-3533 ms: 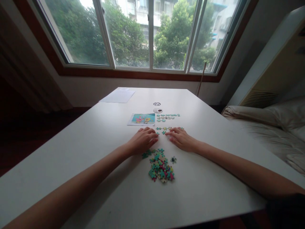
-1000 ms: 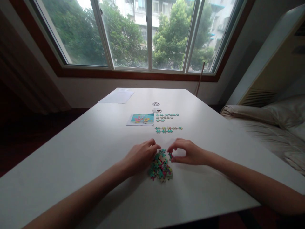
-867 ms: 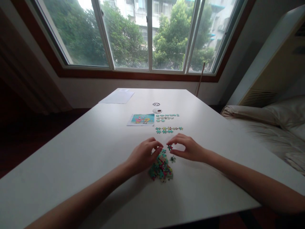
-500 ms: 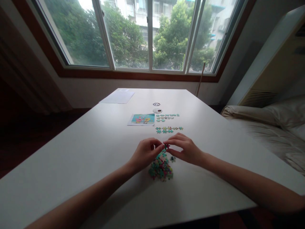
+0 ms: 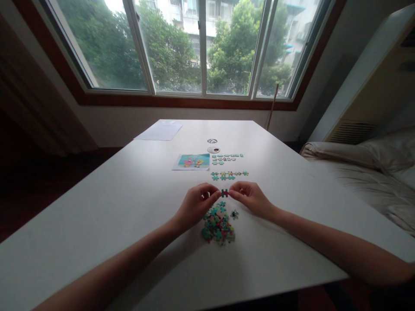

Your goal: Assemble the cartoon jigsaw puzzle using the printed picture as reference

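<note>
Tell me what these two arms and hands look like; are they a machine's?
No, they are a person's. The left hand and right hand are bare, with no gloves, watch or bracelet visible. The left forearm and right forearm, also bare, taper toward the wrists, with no cables or markings visible. A dark patch at lower right may be clothing; it is too dim to tell.

Sofa (image 5: 366,172) cut off at right; prints on puzzle pile (image 5: 218,224) too small to tell.

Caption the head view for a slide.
Left hand and right hand hold one puzzle piece between them near a pile of pieces on a white table.
</note>
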### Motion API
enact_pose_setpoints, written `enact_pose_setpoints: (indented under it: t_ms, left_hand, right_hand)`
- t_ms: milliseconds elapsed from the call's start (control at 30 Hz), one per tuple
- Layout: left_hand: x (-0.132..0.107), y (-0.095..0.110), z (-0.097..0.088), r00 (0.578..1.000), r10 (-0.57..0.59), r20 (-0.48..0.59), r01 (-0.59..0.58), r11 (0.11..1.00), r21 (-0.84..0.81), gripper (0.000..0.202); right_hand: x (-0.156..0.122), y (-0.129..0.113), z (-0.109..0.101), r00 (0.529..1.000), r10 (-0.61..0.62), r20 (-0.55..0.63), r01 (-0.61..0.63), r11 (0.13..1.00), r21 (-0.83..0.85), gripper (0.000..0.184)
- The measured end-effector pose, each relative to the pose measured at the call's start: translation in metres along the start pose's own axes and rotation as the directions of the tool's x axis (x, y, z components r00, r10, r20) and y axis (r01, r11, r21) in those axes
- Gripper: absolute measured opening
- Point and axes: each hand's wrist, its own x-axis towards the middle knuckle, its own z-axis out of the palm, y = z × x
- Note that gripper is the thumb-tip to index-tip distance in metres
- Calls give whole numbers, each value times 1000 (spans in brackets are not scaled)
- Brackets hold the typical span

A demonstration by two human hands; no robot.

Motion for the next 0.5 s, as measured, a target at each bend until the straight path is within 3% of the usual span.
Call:
enact_pose_setpoints:
  t_ms: [133, 333, 500]
  left_hand:
    - [1, -1, -1, 1000, -7, -20, 8, 999, 34, 24]
    - [6, -19, -17, 992, -76, -99, 85, 993, 86, 25]
    - [9, -32, -25, 985, -111, -132, 124, 987, 101, 29]
  right_hand:
    - [1, 6, -4, 999, 31, -27, -28, 996, 84, 26]
    - [10, 23, -25, 973, 44, -226, -31, 998, 63, 28]
    - [12, 30, -31, 971, 37, -236, -36, 999, 12, 31]
